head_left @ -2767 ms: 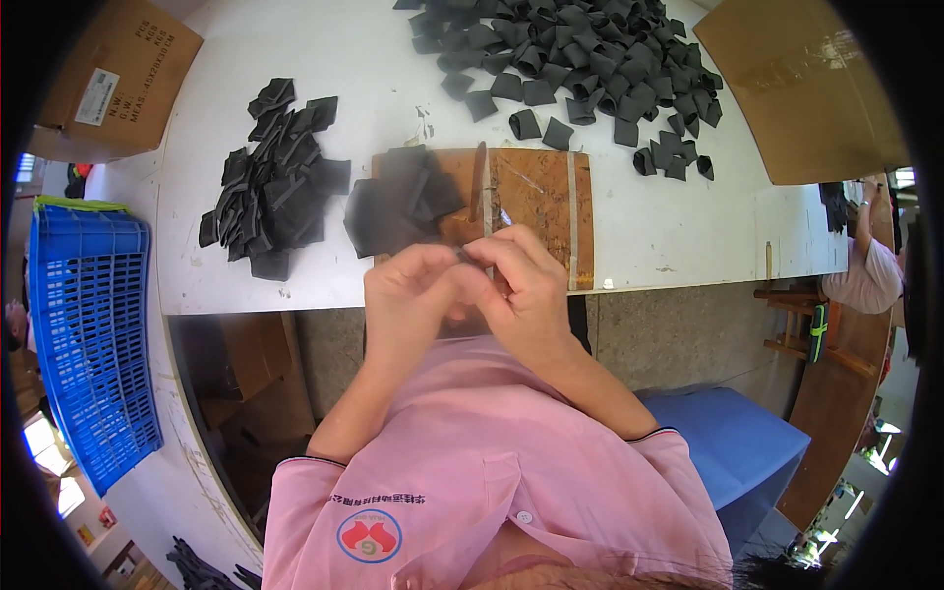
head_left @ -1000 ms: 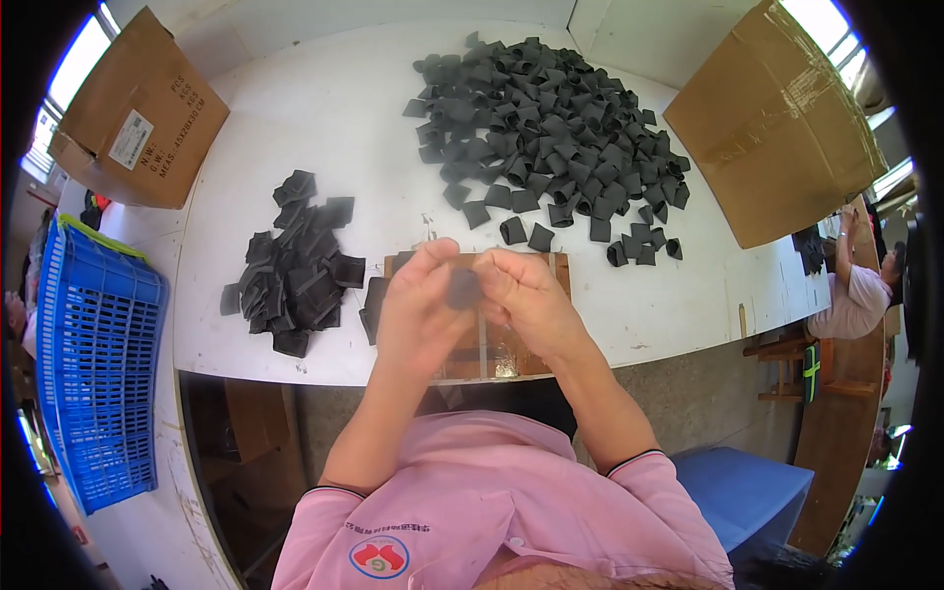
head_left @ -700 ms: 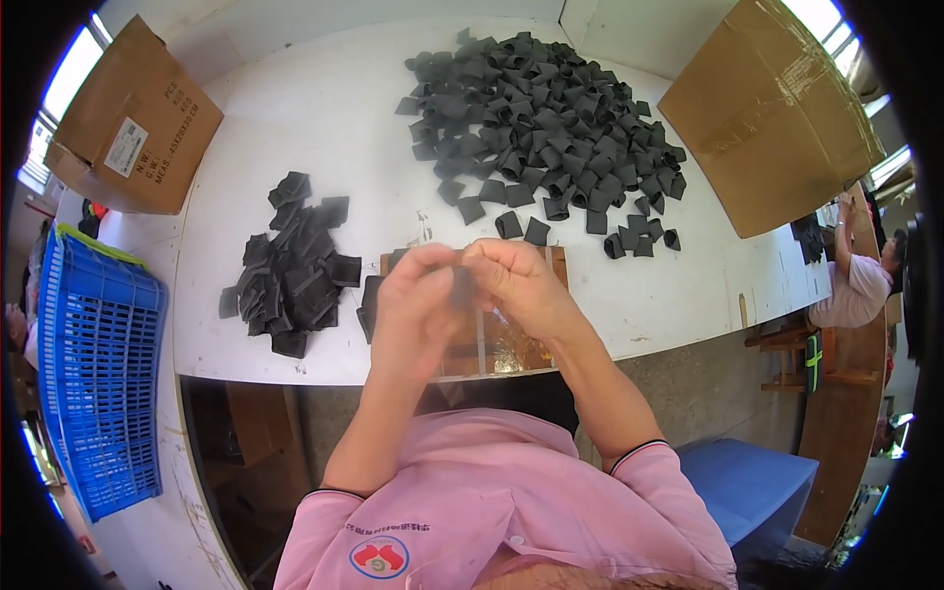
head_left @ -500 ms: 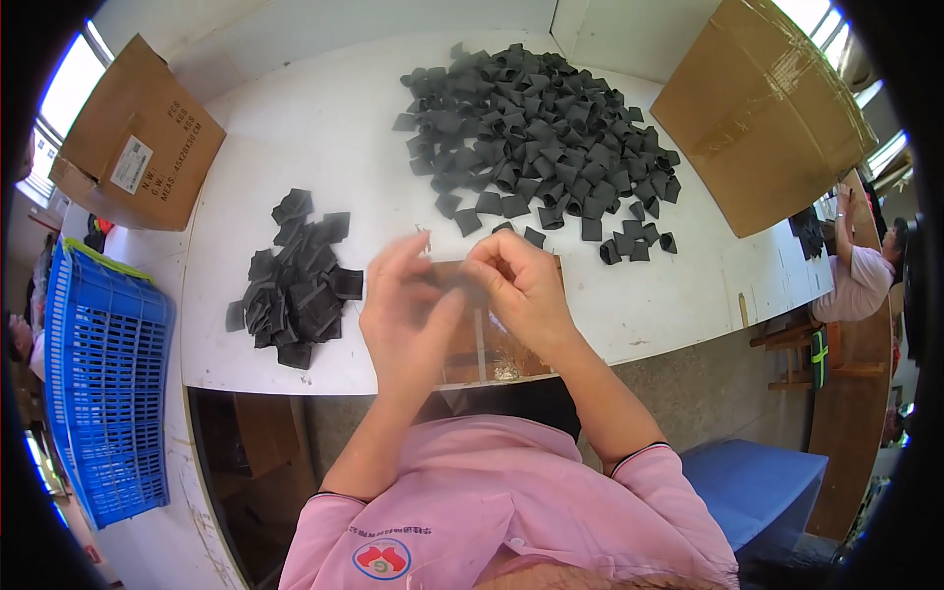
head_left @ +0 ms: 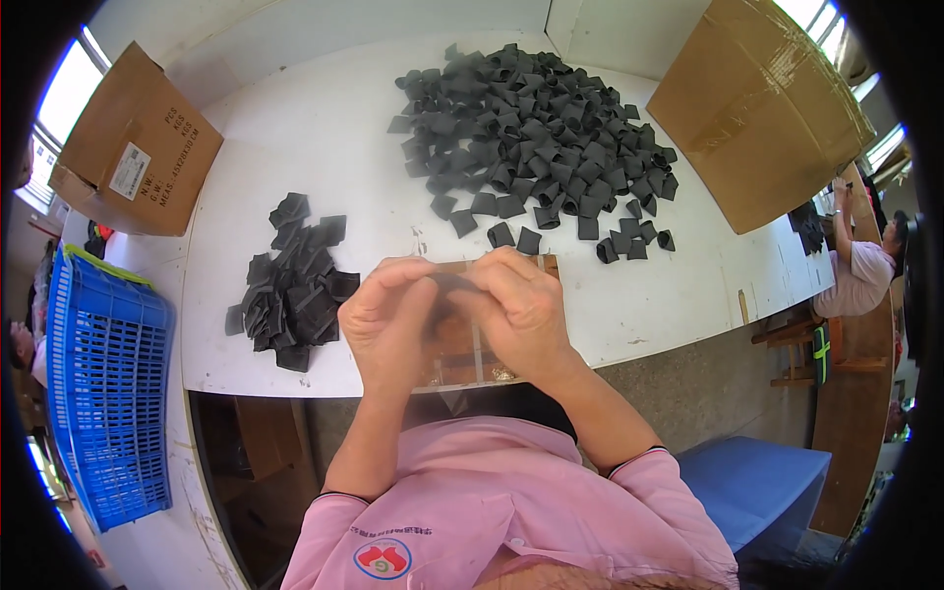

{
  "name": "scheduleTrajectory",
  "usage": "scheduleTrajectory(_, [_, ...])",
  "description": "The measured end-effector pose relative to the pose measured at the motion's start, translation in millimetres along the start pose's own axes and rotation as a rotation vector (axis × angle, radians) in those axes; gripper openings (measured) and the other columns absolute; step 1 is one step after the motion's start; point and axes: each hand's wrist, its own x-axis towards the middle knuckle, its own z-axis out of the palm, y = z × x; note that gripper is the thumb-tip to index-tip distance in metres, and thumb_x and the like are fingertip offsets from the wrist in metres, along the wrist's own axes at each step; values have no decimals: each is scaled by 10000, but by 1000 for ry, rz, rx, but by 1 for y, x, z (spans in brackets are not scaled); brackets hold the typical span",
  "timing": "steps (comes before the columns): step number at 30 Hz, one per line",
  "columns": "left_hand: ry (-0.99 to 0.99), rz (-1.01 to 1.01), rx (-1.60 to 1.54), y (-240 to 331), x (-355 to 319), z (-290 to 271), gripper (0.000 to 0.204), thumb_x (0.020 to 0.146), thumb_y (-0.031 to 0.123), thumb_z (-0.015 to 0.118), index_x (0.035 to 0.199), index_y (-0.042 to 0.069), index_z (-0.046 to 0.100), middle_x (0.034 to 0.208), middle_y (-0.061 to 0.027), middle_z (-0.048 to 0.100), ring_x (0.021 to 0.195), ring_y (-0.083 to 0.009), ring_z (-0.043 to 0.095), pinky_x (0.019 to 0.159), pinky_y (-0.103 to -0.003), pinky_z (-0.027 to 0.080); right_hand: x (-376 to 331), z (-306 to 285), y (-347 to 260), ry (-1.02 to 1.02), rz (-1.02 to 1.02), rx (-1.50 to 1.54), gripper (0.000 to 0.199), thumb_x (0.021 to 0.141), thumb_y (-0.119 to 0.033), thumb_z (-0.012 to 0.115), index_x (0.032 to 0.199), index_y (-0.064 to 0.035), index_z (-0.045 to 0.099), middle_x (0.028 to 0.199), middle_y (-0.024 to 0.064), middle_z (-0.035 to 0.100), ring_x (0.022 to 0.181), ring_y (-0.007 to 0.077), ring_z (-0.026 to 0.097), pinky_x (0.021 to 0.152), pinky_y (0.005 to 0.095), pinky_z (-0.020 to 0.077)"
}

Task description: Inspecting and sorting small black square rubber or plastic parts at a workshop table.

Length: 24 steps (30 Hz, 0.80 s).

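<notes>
Both forearms come up from the near edge, bent in so the hands meet over the near edge of the white tabletop (head_left: pixel 324 128). Left hand (head_left: pixel 388 320) curled, fingers pinched onto one small dark piece (head_left: pixel 454 285); right hand (head_left: pixel 516 305) curled the same way, gripping that piece from the other side, thumbs close together. The piece sits between the two hands, mostly hidden, above a brown wooden board (head_left: pixel 472 344) lying on the tabletop. Two heaps of dark pieces: small pile (head_left: pixel 295 285) to the left, large pile (head_left: pixel 541 128) at the far middle, too many to count. Two cardboard boxes: one far left (head_left: pixel 133 147), one far right (head_left: pixel 757 108). One blue plastic crate (head_left: pixel 103 383) on the left.
</notes>
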Motion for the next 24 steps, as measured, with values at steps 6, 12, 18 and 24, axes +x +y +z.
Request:
scheduleTrajectory(6, [-130,0,238,-7,-2,-2,161,771,-31,572,932,-40,574,891,-67,560,799,-98,518,734,-208,414,-8,8,13,45,73,118,85,700,-12,634,751,-14,566,693,69,513,582,178,518,499,274,404])
scheduleTrajectory(12, [-210,149,385,-5,0,-8,125,780,-36,559,901,-41,587,888,-63,559,791,-102,518,729,-208,410,-11,6,14,20,56,144,91,709,-22,631,737,-3,546,696,73,513,578,179,515,502,277,407])
scheduleTrajectory(18, [-157,115,343,-3,5,2,174,792,-35,533,960,-29,578,896,-73,563,806,-108,517,734,-225,415,-10,13,21,75,-44,30,93,717,-19,621,753,-4,536,688,74,492,549,175,491,486,278,397])
scheduleTrajectory(24, [-123,-2,93,-1,3,2,157,749,-37,525,886,-7,595,852,-49,592,778,-107,543,703,-222,428,-3,2,-6,-5,79,74,111,707,-14,632,771,0,542,684,74,482,528,160,482,472,266,389])
